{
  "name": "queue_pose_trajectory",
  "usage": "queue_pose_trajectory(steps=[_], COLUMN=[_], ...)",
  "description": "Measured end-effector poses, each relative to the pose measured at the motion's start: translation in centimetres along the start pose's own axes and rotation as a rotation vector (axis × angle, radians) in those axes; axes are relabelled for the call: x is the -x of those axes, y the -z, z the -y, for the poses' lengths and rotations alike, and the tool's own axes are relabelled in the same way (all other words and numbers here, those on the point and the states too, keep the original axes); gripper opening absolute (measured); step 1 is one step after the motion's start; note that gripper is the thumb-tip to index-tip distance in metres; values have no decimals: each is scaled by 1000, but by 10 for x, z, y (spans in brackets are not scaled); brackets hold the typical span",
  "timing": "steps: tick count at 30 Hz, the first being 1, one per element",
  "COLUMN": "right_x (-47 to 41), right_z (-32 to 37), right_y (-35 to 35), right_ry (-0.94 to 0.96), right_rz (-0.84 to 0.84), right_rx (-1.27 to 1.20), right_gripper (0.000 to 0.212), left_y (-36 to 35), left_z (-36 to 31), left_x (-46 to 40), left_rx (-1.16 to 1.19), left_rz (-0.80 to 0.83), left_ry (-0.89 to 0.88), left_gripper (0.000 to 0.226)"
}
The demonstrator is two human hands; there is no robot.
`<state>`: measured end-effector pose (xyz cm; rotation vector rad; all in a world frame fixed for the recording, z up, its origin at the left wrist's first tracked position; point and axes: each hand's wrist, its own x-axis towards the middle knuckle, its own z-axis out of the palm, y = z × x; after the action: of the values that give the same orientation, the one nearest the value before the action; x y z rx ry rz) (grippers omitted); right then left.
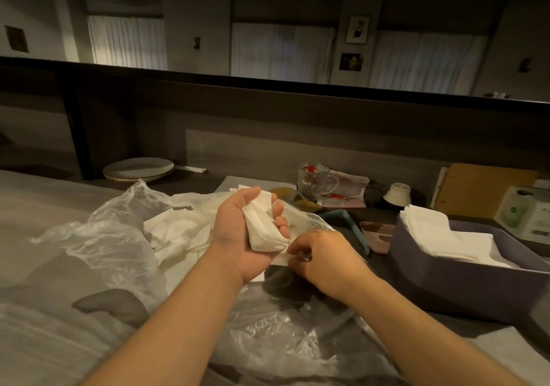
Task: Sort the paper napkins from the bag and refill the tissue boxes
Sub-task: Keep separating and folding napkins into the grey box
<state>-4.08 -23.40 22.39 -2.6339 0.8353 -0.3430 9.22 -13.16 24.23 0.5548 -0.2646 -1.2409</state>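
- Left hand [238, 234] palm up at centre, fingers curled round a folded stack of white paper napkins [263, 222]; grip closed on the stack, held above the bag.
- Right hand [323, 259] just right of and below the left, fingertips pinching the edge of a single napkin sheet [281, 258] at the bottom of the stack; grip closed on that sheet.
- Clear plastic bag [119, 237] crumpled and spread over the table [44, 207], from far left to near centre; more loose napkins [175, 234] lie inside it, left of the left hand, partly hidden by the film and the left wrist.
- Purple tissue box [464, 290] at right, open top, near the right hand but apart from it; white napkins [440, 234] stacked inside, rising over the far rim.
- Blue angular object [348, 222] between hands and box, mostly hidden behind the right hand; cannot tell what it is.
- Far side: glass mug [315, 182] with something red in it, small white cup [397, 195] upside down, brown cardboard [482, 189] leaning against the wall, white-green carton [526, 216] at far right.
- Stacked plates [138, 169] far left, against the dark partition.
- Room dim, small clutter by the mug too dark to tell.
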Motion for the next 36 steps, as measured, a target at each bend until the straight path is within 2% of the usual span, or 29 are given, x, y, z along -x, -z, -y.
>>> queue_pose_trajectory(steps=[9,13,16,18,22,26,28,30,32,33,36], right_x=[0,3,9,13,18,23,29,36,42,44,43], right_z=[-3,-2,-4,-7,-10,-12,-15,-16,-14,-12,-13], right_y=[-9,-10,0,10,29,32,35,42,51,53,50], right_ry=[90,147,147,146,60,29,12,30,58,80,67], right_rz=[-47,-117,-193,-231,-218,-292,-247,-157,-55,-25,-34], right_rx=[61,123,68,-39,-263,-405,-640,-993,-1276,-1320,-1231], right_gripper=[27,27,20,12,11,10,14,18,10,5,12], left_y=[1,2,2,0,-4,-1,-1,-3,-9,-12,-18], left_z=[0,0,-1,-2,-1,-4,-5,-6,-2,1,15], left_x=[-1,-1,-1,1,3,3,4,6,10,12,16], left_rx=[2,-1,4,10,4,-22,-51,-122,-201,-233,-410], left_rz=[-17,-38,-54,-50,-68,-68,-52,-37,4,29,25], left_ry=[3,2,4,7,4,-8,-9,-2,38,69,180], left_gripper=[40,39,39,39,44,50,49,51,49,44,36])
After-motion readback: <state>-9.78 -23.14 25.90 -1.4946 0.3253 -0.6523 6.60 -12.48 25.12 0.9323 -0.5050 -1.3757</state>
